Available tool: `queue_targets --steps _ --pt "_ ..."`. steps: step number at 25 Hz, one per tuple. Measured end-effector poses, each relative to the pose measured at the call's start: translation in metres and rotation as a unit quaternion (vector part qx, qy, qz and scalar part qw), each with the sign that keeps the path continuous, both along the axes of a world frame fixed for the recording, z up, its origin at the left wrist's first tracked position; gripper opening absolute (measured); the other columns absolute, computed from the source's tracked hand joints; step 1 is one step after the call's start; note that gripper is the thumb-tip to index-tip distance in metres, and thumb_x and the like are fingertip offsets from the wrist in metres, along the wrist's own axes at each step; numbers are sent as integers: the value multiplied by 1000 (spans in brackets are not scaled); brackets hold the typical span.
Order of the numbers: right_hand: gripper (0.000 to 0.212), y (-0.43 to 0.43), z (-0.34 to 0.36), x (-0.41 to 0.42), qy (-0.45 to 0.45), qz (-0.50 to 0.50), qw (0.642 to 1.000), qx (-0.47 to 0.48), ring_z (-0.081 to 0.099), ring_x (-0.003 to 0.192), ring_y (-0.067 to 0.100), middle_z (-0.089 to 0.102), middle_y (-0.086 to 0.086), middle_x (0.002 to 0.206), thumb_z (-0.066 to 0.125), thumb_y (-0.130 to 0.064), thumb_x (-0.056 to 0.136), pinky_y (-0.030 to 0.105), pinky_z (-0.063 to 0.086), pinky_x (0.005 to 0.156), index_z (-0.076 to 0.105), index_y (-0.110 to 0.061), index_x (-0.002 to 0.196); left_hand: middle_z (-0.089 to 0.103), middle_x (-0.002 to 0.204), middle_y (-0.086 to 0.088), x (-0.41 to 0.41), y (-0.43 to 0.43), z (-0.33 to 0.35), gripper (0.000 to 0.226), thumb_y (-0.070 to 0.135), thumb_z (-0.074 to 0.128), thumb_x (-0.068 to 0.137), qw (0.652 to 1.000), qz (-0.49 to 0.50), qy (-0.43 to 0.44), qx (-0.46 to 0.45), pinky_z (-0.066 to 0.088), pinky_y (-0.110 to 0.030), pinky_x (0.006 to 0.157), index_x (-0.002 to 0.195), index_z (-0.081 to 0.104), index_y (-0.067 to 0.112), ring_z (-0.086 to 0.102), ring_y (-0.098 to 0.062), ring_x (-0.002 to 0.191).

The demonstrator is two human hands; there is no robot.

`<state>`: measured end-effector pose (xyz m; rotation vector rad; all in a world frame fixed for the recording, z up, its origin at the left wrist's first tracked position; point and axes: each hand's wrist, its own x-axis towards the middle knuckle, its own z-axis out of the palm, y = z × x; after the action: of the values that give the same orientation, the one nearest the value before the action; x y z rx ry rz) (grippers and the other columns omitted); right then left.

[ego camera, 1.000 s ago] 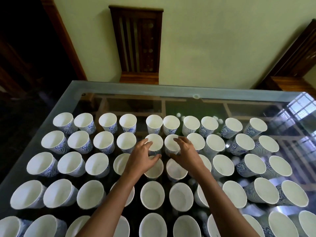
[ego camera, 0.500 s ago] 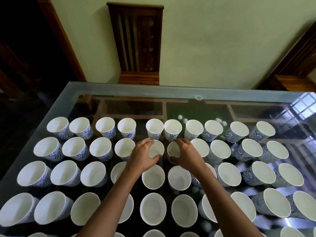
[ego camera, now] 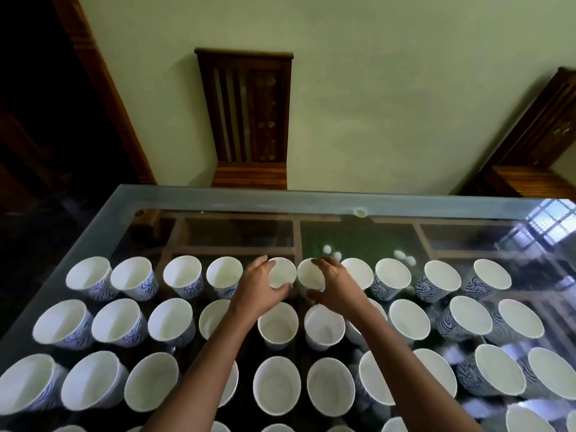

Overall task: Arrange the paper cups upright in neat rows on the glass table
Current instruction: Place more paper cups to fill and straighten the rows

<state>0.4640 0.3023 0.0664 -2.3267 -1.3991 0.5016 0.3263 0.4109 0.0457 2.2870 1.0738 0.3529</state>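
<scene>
Across glossy glass counter, rows of upright tapered paper cups, white inside, blue-swirled outside. Curls left grip round one far-row cup at centre; wraps right grip round the neighbouring cup, just beside.

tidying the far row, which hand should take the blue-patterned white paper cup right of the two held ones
Right. The right hand lies beside that paper cup; the left hand sits farther left.

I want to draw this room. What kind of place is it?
Probably a dining room in a home: a big glass table holds rows of paper cups, and a wooden chair stands behind it by the plain wall.
</scene>
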Motion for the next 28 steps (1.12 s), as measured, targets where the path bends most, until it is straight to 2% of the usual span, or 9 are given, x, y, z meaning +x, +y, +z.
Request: queue_targets --steps 4,9,16,21,24,28 --pt "77 15 -8 5 -3 19 999 -33 32 135 29 31 14 148 74 -29 76 34 32 108 36 -9 140 35 147 -5 10 8 -9 71 39 70 75 999 -16 33 -21 30 -35 107 135 43 15 34 -23 133" --pt "70 17 -12 8 -31 24 999 -14 40 126 30 42 13 139 74 -24 75 33 34 104 42 -7 135 37 146 -4 10 11 -13 71 37 71 74 999 -17 28 -19 31 -34 106 135 43 15 36 -23 131" --pt "71 18 -9 7 -34 19 999 -8 43 122 30 47 13 135 75 -23 74 33 37 99 42 -7 135 38 146 -5 5 14 -10 69 35 71 75 999 -17 27 -10 31 -34 105 135 45 14 36 -23 132" --pt "77 14 -9 5 -24 17 1000 -7 40 126 29 42 13 140 76 -24 74 33 35 102 37 -7 138 35 148 -5 3 11 -9 67 36 70 75 1000 -15 24 -1 31 -34 106 135 45 16 34 -23 133" --pt "79 6 -4 4 -18 7 1000 14 38 130 28 39 13 144 77 -25 73 34 34 106 37 -6 139 35 147 -5 0 4 -6 65 36 71 75 1000 -13 4 7 34 -37 104 132 47 16 36 -25 132" --pt "68 -26 3 -1 -19 -13 999 36 40 129 30 40 16 142 74 -24 77 35 33 107 44 -4 135 42 143 -5 -10 -18 0 55 32 71 77 998 4 -45 32 37 -36 102 126 54 13 41 -24 128"
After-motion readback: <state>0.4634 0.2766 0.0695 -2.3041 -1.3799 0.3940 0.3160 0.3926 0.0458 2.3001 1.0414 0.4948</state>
